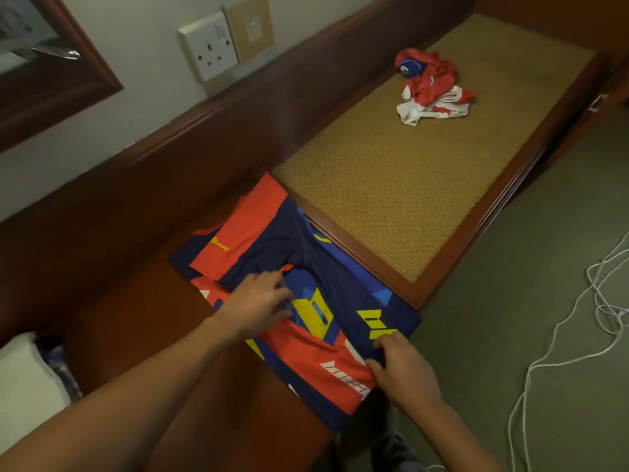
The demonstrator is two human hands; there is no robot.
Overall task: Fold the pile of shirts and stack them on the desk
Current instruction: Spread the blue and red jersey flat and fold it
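The navy jersey (306,253), patterned in red and yellow, is lying part-folded directly under both sets of fingers, stretching away from them toward the wall. A crumpled red and white shirt (432,86) is sitting well beyond the fingertips, on a woven mat panel (391,185). The jersey is resting on the dark wooden desk (136,318). A wall socket (209,46) is showing beyond, and a white cable (595,318) is trailing over carpet right of the right hand (401,366). The left hand (258,304) is pressing its spread fingers onto the jersey's middle. The right hand is pinching the jersey's near right edge between thumb and curled fingers.
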